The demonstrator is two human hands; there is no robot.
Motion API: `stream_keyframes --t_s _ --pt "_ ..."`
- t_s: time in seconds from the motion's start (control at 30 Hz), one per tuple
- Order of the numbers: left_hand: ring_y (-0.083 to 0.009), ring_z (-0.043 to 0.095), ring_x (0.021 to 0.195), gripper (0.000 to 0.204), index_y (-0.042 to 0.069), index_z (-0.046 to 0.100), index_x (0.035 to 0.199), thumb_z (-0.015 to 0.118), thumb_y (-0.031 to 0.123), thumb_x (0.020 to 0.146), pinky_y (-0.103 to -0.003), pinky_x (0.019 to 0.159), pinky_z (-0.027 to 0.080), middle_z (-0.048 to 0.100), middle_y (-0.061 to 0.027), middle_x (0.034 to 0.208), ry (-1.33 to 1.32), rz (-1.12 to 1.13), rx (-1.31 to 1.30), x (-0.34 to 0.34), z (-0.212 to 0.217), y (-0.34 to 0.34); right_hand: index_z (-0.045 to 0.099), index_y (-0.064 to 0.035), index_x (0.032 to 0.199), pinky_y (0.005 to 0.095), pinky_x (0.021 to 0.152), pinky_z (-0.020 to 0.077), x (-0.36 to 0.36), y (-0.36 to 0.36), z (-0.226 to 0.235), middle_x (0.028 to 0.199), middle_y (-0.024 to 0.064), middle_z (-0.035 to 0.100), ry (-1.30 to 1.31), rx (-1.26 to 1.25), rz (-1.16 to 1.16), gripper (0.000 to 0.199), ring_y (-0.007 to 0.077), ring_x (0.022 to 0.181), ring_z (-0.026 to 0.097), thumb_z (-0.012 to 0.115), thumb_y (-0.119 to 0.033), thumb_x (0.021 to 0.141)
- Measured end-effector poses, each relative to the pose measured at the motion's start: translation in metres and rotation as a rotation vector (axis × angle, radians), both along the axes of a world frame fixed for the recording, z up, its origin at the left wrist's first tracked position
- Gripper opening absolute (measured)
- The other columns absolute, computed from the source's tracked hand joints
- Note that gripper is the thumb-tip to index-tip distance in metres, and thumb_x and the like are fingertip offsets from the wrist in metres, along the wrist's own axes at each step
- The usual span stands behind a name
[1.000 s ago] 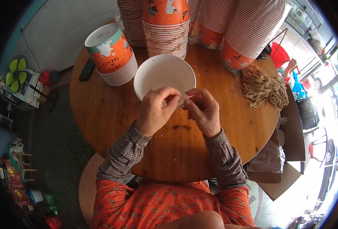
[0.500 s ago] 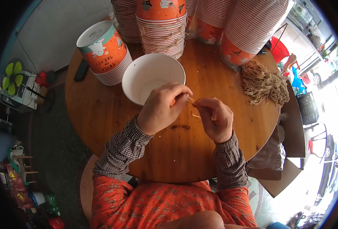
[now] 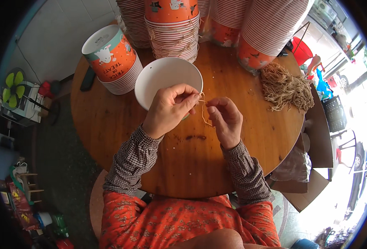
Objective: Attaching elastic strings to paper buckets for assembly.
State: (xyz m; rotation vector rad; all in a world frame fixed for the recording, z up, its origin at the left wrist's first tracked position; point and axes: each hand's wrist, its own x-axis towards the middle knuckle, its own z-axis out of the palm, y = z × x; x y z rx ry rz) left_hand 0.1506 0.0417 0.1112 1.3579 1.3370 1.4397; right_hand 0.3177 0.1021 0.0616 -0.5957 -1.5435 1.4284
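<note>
A white-lined paper bucket (image 3: 152, 81) sits on the table in front of me, its mouth tilted toward me and a small hole near its rim. My left hand (image 3: 171, 107) is in front of the bucket's right rim, thumb and finger pinching a thin tan string (image 3: 203, 118). Just to the right, my right hand (image 3: 225, 121) has its fingertips closed on the same string. A small loop shows between the fingertips, and a loose length hangs below. Whether the string passes through the bucket's near side is hidden by my left hand.
Stacked orange buckets (image 3: 113, 66) stand at the left beside a dark phone-like object (image 3: 88, 79). Taller bucket stacks (image 3: 173, 39) line the back, some wrapped in plastic (image 3: 270, 29). A heap of tan strings (image 3: 287, 88) lies at the right edge, above an open cardboard box (image 3: 316, 124).
My hands have moved slightly apart, the right one shifting left and a little nearer me. The string now shows a loop and a hanging length. The bucket has turned slightly.
</note>
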Motion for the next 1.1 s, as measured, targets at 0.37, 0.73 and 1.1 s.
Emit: stream_keyframes --t_s 0.37,0.73,1.1 --pt "-0.0033 0.059 0.07 0.013 -0.004 0.063 0.095 0.06 0.009 0.094 -0.017 0.064 0.048 0.064 -0.0013 0.08 -0.035 -0.036 -0.003 0.002 -0.001 0.0 0.062 -0.0021 0.096 0.0166 0.052 0.0397 -0.008 0.002 -0.005 0.076 -0.0038 0.059 0.087 -0.122 0.055 0.008 0.0014 0.061 0.049 0.065 -0.004 0.089" --pt "-0.0076 0.061 0.064 0.01 -0.004 0.062 0.095 0.059 0.005 0.092 -0.02 0.056 0.05 0.064 -0.0026 0.077 0.035 0.007 0.05 0.002 -0.005 0.0 0.062 -0.0026 0.092 0.016 0.05 0.0361 -0.004 0.004 -0.004 0.072 -0.0052 0.056 0.123 -0.178 0.062 0.006 -0.0001 0.059 0.046 0.065 -0.008 0.091" --pt "-0.0184 0.062 0.075 0.007 0.002 0.063 0.088 0.066 0.001 0.083 -0.03 0.068 0.048 0.065 -0.007 0.079 0.634 0.105 0.224 -0.004 0.0 -0.003 0.059 -0.0026 0.091 0.0172 0.049 0.0373 0.003 0.008 0.002 0.071 -0.0046 0.052 0.191 -0.128 -0.108 0.005 0.0012 0.058 0.047 0.061 -0.007 0.092"
